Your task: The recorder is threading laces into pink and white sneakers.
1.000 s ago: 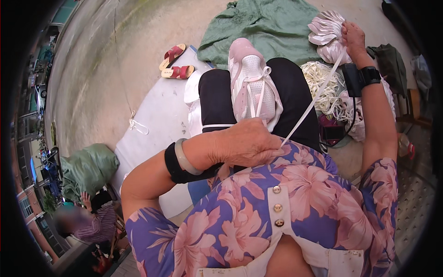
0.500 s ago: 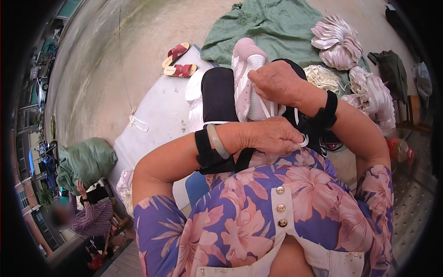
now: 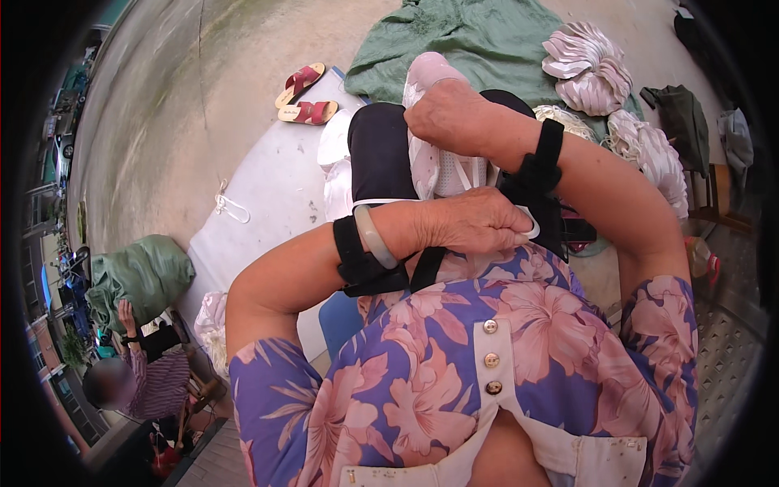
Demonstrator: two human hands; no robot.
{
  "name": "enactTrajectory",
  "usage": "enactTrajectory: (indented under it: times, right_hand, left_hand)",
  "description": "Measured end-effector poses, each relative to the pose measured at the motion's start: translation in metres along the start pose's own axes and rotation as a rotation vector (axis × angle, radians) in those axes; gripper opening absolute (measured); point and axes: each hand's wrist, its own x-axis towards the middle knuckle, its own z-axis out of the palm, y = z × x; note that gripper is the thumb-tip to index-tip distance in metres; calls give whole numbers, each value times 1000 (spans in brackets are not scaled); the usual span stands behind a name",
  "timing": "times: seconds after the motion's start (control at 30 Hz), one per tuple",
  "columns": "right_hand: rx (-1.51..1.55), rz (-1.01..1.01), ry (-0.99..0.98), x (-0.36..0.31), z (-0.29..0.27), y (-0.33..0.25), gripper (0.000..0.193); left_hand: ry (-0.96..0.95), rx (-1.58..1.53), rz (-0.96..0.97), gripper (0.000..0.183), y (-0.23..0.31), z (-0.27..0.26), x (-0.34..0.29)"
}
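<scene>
A pink and white sneaker lies between my black-covered knees, toe pointing away from me. Closed over its left side is my right hand, hiding the fingertips and whatever they may pinch. My left hand is nearer my body, pinching a loop of white shoelace between thumb and finger. More white lace runs across the shoe's opening between the two hands.
Bundled shoe uppers rest on a green cloth ahead. Red sandals and a loose lace lie at left, around a white sheet. Another person sits at lower left beside a green sack.
My right hand has moved left across the sneaker, from its middle to its left side. My left hand keeps its pinch on the lace. The whole view has shifted slightly.
</scene>
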Motion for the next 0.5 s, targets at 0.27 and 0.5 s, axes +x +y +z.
enactTrajectory:
  times: [0.27,0.5]
  right_hand:
    - [544,515,77,-20,9,62,33]
    - [820,508,281,-28,44,63,42]
  left_hand:
    - [35,-146,34,18,7,-8,-5]
    - [53,-338,-7,27,10,-8,7]
